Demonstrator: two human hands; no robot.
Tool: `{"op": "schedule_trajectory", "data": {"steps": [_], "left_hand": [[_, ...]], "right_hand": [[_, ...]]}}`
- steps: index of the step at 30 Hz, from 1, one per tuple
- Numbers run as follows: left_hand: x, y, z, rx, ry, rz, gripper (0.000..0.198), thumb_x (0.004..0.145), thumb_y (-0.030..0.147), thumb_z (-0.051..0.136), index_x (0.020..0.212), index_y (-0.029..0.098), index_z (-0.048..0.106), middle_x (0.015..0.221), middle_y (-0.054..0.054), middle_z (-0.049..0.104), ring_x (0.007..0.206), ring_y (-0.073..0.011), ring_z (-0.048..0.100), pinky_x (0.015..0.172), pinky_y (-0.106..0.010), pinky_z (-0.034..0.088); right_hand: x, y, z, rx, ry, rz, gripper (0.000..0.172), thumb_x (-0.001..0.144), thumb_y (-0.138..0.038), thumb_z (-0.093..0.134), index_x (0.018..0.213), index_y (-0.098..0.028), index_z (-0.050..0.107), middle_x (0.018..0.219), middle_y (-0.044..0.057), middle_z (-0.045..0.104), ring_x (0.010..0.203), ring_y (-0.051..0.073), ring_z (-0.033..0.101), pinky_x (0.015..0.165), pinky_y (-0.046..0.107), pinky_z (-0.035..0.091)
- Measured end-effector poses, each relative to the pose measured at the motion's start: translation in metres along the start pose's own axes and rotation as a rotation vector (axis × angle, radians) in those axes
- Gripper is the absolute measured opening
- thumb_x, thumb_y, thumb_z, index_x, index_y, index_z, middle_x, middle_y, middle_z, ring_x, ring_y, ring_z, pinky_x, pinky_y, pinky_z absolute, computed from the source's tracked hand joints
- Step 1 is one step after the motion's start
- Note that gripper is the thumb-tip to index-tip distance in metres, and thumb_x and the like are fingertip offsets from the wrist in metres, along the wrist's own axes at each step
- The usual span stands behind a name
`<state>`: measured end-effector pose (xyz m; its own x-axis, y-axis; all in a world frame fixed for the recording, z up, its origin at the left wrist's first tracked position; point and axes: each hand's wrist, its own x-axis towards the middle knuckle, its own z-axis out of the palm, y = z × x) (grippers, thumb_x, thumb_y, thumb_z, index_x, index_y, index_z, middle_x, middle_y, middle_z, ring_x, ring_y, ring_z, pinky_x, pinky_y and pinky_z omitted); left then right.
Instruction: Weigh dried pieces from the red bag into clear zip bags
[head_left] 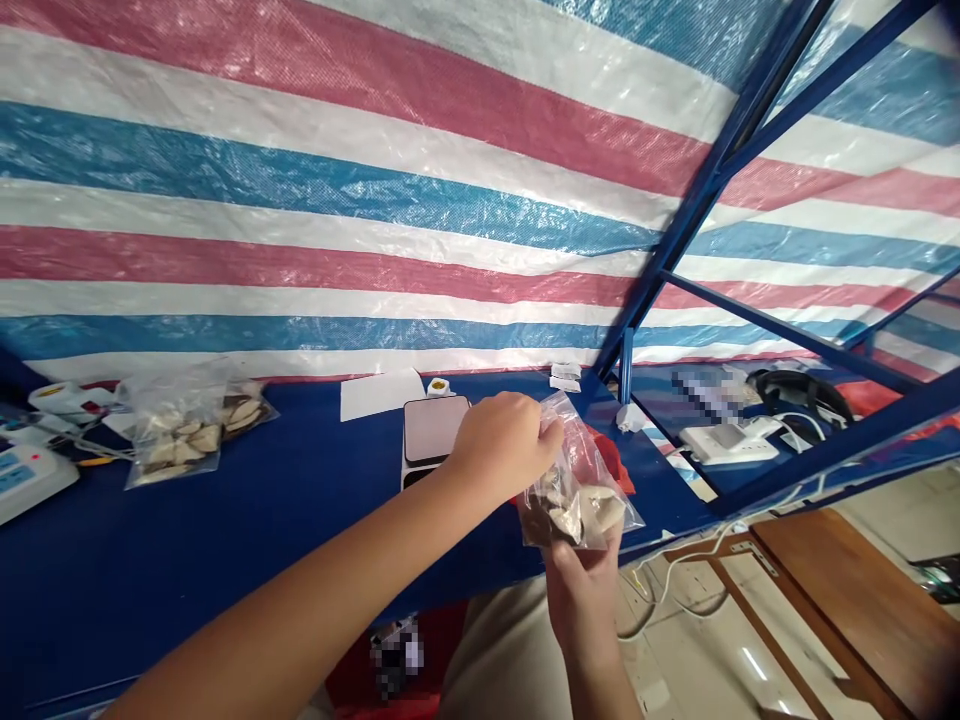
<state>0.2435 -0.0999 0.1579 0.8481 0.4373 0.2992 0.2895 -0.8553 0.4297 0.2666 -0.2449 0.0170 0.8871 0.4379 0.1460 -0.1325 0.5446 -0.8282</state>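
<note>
A clear plastic bag of pale and dark dried slices is held tilted above the desk. My left hand reaches across from the left and is closed at the bag's upper left edge; its fingertips are partly hidden. From below, my right hand grips the bag's lower end, thumb in front. Just left of my left hand lies a small flat scale with a pale platform, partly covered by the hand. Something red shows behind the bag.
More bags of dried slices lie at the left, near a white device. White paper and a small container sit at the back. A blue metal frame slants up at right; a power strip lies beyond.
</note>
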Motion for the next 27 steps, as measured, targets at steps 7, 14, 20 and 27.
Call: {"op": "schedule_trajectory", "data": {"steps": [7, 14, 20, 27], "left_hand": [[-0.007, -0.005, -0.016, -0.209, -0.132, 0.105, 0.057, 0.088, 0.066, 0.056, 0.055, 0.022, 0.044, 0.058, -0.001, 0.050, 0.055, -0.0131, 0.045, 0.055, -0.033, 0.028], [-0.011, -0.010, -0.030, -0.343, -0.226, 0.255, 0.046, 0.091, 0.044, 0.062, 0.059, 0.020, 0.040, 0.057, 0.004, 0.044, 0.053, -0.0100, 0.037, 0.055, -0.032, 0.023], [-0.014, -0.005, -0.024, -0.434, -0.229, 0.343, 0.043, 0.095, 0.044, 0.059, 0.064, 0.020, 0.041, 0.061, 0.004, 0.045, 0.056, -0.0093, 0.037, 0.057, -0.031, 0.025], [-0.005, -0.023, -0.024, -0.684, -0.329, 0.291, 0.030, 0.096, 0.048, 0.057, 0.086, 0.020, 0.060, 0.082, 0.000, 0.063, 0.072, -0.0117, 0.054, 0.066, -0.027, 0.040]], "right_hand": [[0.003, -0.002, -0.002, -0.006, 0.241, 0.070, 0.066, 0.082, -0.038, 0.079, 0.141, -0.031, 0.053, 0.119, 0.005, 0.072, 0.094, 0.020, 0.072, 0.075, 0.033, 0.062], [0.005, -0.011, -0.025, -0.077, 0.119, 0.093, 0.050, 0.094, -0.051, 0.060, 0.139, -0.029, 0.058, 0.131, 0.009, 0.068, 0.105, 0.028, 0.072, 0.081, 0.044, 0.063], [0.007, -0.018, -0.028, -0.010, 0.165, 0.158, 0.039, 0.092, -0.047, 0.066, 0.128, -0.031, 0.065, 0.105, 0.002, 0.075, 0.086, 0.020, 0.074, 0.073, 0.036, 0.064], [0.010, -0.044, -0.050, -0.125, 0.254, 0.079, 0.030, 0.097, -0.048, 0.059, 0.116, -0.029, 0.071, 0.107, 0.004, 0.077, 0.090, 0.022, 0.075, 0.078, 0.038, 0.064]]}}
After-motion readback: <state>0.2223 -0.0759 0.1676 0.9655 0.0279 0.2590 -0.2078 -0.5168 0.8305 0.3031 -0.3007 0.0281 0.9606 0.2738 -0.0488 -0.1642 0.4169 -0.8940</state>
